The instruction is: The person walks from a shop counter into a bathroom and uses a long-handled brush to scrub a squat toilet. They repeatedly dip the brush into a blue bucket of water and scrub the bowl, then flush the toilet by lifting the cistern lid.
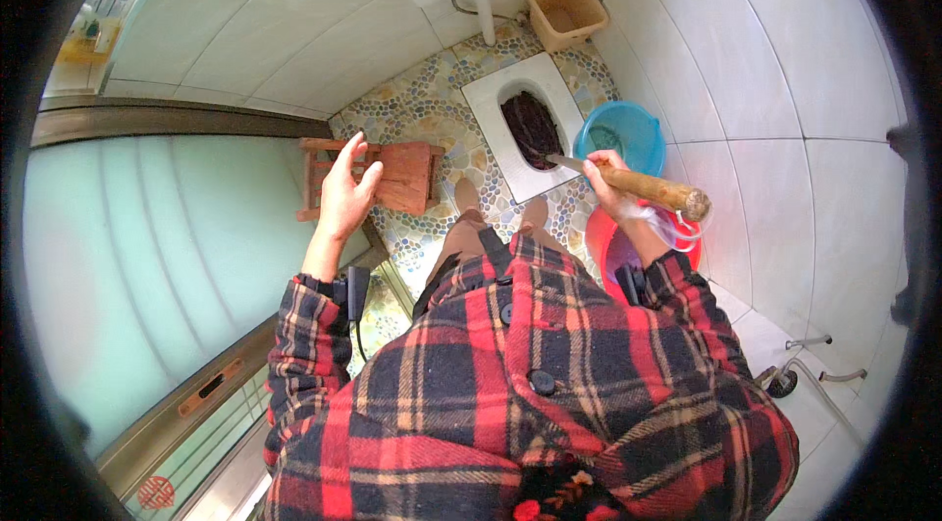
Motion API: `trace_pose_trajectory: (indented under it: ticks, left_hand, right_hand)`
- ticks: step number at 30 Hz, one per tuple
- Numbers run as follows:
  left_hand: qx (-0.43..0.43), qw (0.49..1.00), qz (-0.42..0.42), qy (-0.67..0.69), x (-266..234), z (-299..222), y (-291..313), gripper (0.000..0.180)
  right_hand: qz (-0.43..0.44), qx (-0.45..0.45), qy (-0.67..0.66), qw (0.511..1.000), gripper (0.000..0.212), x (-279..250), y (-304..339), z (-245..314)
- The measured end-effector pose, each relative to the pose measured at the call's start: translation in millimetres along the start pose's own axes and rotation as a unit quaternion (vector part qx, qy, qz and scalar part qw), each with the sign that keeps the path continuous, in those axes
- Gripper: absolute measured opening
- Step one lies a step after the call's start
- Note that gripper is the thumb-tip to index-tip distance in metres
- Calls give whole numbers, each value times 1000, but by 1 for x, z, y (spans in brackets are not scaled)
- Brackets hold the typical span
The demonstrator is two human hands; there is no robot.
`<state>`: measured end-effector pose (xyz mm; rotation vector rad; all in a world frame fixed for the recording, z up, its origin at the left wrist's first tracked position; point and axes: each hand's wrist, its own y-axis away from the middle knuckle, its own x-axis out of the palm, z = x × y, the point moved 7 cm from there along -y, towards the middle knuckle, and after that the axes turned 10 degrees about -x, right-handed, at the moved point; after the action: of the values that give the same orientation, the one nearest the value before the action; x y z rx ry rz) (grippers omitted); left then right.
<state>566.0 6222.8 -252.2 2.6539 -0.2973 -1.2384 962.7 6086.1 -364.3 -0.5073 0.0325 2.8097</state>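
My right hand (610, 185) is closed around the wooden handle of a mop (659, 190), whose thick upper end points toward me. A pale loop hangs near that end. The shaft runs down toward the dark, stringy mop head (531, 127), which lies in the basin of the white squat toilet (488, 94). Above a small reddish-brown wooden stool (405, 178), my left hand (347, 191) is raised with its fingers apart and nothing in it. Beneath my right forearm is a red basin (606, 248), partly hidden.
A blue bucket (640, 133) stands right of the toilet, by the tiled wall. Behind it, a beige bin (566, 13) sits in the corner. A frosted glass door (147, 266) runs along the left. Hose and pipe fittings (824, 379) show at lower right.
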Motion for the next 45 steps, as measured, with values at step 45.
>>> trace_pose_trajectory:
  ticks: [45]
  left_hand:
    - [-38,996,9,81,-7,24,-24,51]
  right_hand:
    - [-103,-47,-267,957,11,-104,-159,93]
